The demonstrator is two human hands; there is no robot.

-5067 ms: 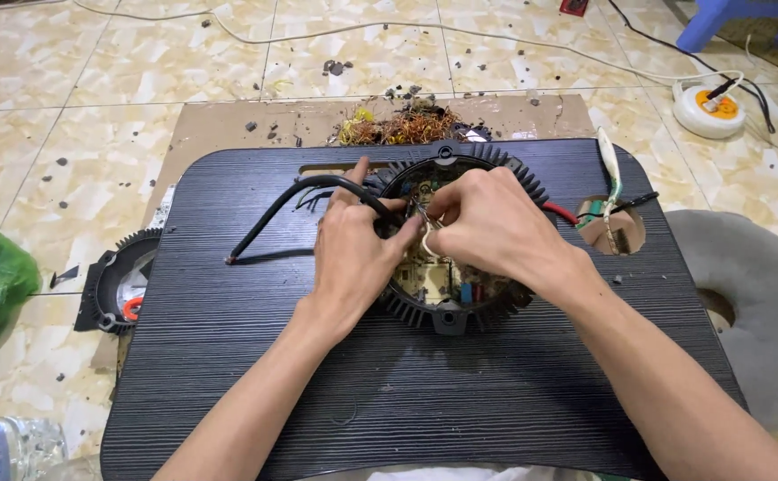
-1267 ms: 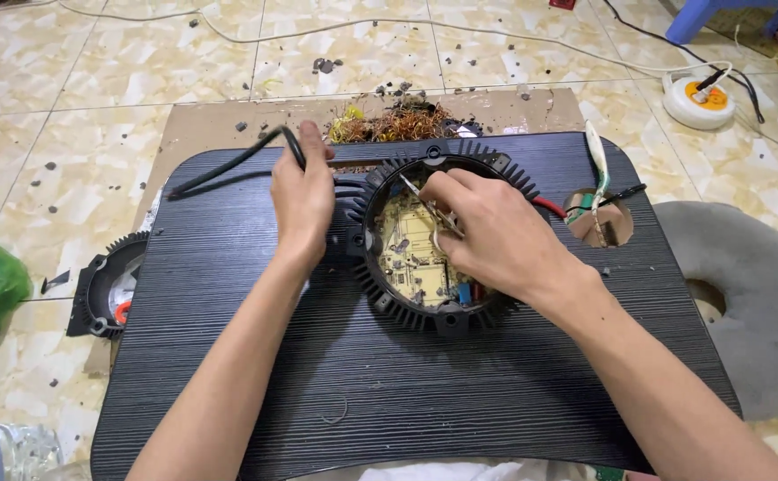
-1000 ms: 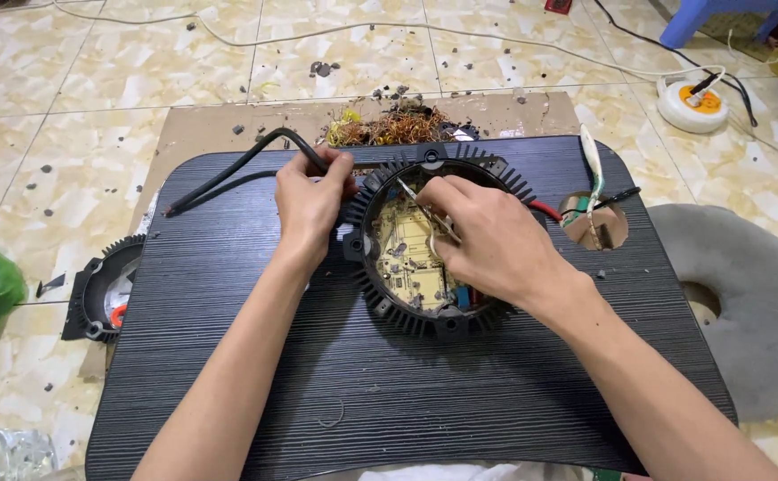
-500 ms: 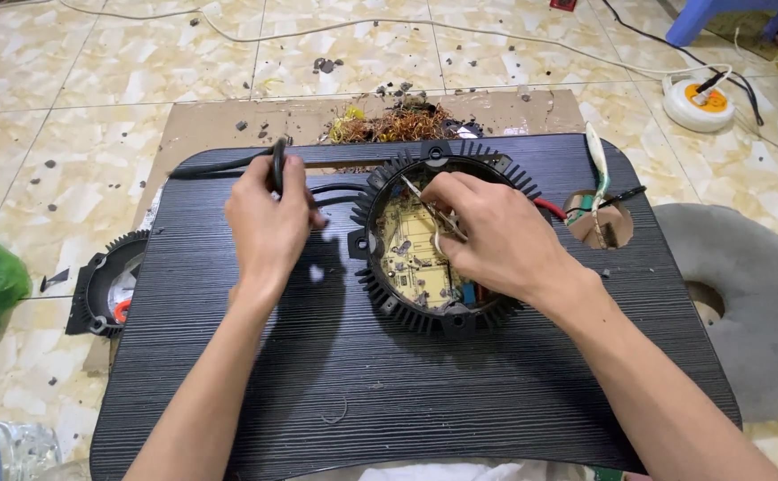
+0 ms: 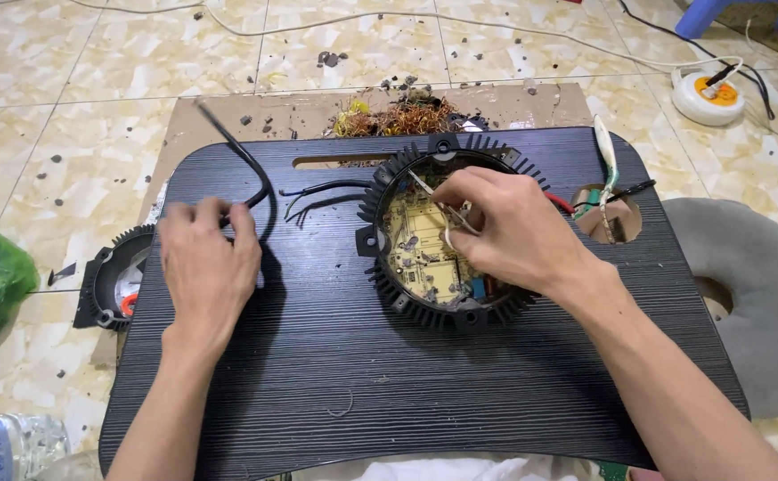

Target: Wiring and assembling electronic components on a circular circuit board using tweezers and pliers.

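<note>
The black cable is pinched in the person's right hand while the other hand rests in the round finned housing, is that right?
Not quite: the head view shows the black cable in the left hand. The right hand is the one resting in the round finned housing, over its circuit board.

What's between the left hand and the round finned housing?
Head view: loose ends of thin black wires lie on the black tray between the left hand and the finned housing; otherwise bare tray.
</note>
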